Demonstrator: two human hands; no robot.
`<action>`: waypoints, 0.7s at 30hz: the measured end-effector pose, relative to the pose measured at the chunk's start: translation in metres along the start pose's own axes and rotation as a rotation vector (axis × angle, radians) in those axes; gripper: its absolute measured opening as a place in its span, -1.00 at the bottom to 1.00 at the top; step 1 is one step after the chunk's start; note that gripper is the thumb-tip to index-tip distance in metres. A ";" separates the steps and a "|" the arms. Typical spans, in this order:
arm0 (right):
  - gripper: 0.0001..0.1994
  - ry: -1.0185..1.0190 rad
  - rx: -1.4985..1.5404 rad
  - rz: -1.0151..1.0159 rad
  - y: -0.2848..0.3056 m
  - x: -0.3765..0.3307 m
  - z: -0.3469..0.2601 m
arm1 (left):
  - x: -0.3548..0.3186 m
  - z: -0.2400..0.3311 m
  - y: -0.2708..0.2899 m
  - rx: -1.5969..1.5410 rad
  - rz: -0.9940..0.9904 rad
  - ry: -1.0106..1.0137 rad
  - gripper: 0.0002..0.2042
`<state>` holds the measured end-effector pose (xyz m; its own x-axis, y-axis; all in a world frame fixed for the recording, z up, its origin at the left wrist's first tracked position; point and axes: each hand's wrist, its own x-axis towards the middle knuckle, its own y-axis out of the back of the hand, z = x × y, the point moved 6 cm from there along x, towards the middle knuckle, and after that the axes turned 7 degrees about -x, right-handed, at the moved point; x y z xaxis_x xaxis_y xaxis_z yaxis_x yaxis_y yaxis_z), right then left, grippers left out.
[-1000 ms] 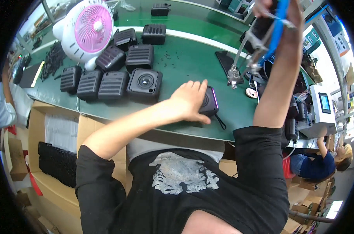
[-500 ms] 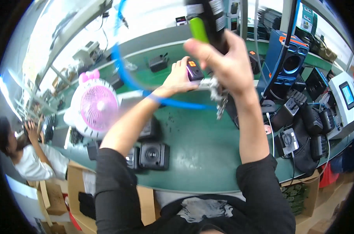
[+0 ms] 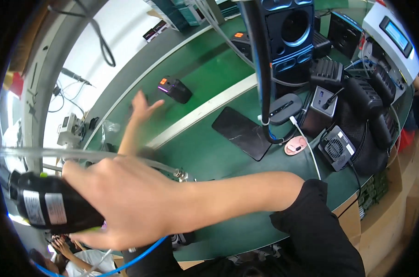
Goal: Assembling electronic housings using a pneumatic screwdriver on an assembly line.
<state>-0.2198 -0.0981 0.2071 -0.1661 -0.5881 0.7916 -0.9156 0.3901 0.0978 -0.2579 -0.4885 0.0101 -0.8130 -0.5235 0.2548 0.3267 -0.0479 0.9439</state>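
Observation:
My right hand [image 3: 135,198] is wrapped around a black air tool [image 3: 57,203] with pale labels and a bit of green, held up close at the lower left. A clear hose [image 3: 75,153] with a metal fitting [image 3: 181,174] passes behind this hand, and a blue hose [image 3: 144,251] runs below it. Farther off, my left hand [image 3: 144,108] is empty, its fingers spread. Just to its right, apart from it, a small black box device [image 3: 174,90] with a lit orange display stands on the green bench shelf.
A black flat panel [image 3: 241,134] and a pink mouse [image 3: 295,145] lie on the green table [image 3: 246,210]. To the right stand a blue-black speaker [image 3: 290,32], several black adapters and a white instrument [image 3: 394,34]. A co-worker [image 3: 87,258] sits at lower left.
My right hand has swung the air tool from the top middle to the lower left. My left hand has come off the small device and opened. The view has turned rightward.

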 end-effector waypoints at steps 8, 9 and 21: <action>-0.34 -0.035 -0.013 -0.027 0.005 -0.002 -0.004 | -0.018 -0.085 0.018 0.345 -0.199 0.164 -0.03; -0.34 -0.073 0.002 -0.114 0.000 -0.001 -0.003 | -0.018 -0.085 0.020 0.349 -0.204 0.162 -0.03; -0.34 0.018 0.048 0.055 0.004 -0.005 -0.010 | -0.003 -0.069 -0.008 0.395 0.120 0.073 -0.17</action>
<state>-0.2193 -0.0867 0.2094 -0.2101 -0.5540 0.8055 -0.9218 0.3867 0.0255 -0.2249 -0.5450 -0.0124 -0.7399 -0.5649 0.3654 0.1956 0.3391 0.9202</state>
